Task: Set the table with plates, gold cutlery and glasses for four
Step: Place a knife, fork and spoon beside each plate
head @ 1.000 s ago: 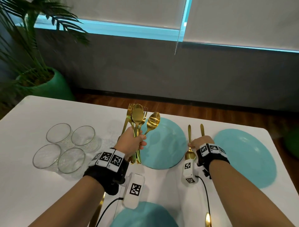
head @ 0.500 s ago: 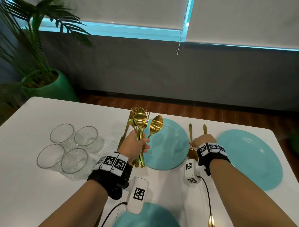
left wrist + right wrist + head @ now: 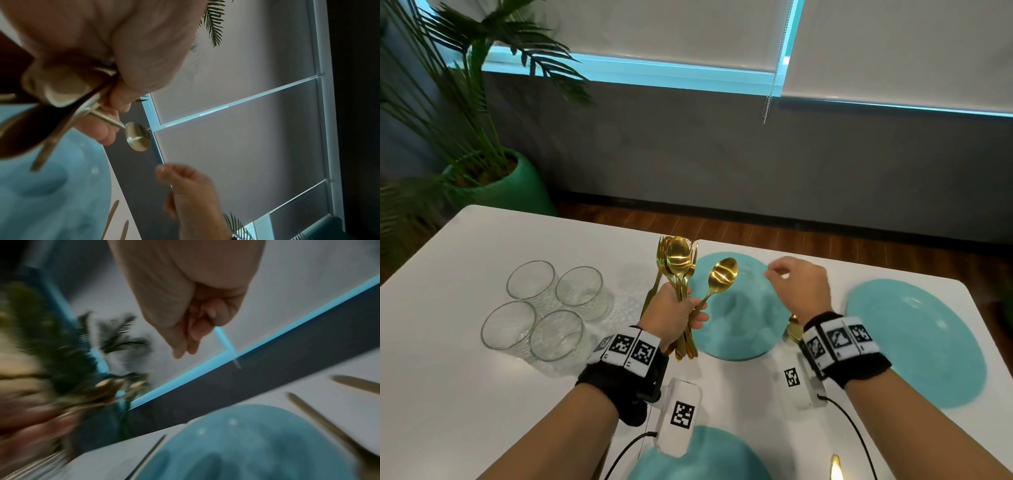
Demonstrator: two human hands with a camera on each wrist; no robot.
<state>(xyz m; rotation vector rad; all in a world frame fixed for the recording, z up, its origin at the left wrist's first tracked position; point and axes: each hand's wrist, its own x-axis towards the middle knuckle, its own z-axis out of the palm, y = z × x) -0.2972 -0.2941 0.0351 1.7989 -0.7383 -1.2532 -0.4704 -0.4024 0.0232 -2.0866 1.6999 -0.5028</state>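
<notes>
My left hand (image 3: 674, 313) grips a bundle of gold cutlery (image 3: 679, 263) upright above the white table (image 3: 465, 394). One gold spoon (image 3: 722, 274) leans out of the bundle to the right, and the left wrist view shows its bowl (image 3: 137, 138). My right hand (image 3: 799, 287) hovers over the far middle teal plate (image 3: 743, 329), a little right of that spoon. Its fingers are curled (image 3: 189, 337) and hold nothing. Two gold handles (image 3: 312, 408) lie on the table right of this plate. My right wrist hides most of them in the head view.
Several clear glasses (image 3: 544, 308) stand grouped at the left. A second teal plate (image 3: 914, 342) lies at the right and a third (image 3: 715, 459) at the near edge, beside a gold tip (image 3: 835, 469). A potted palm (image 3: 493, 178) stands beyond the table's far left corner.
My right hand has let go of the two gold pieces between the plates and moved up and left over the middle plate. The left hand still holds the bundle.
</notes>
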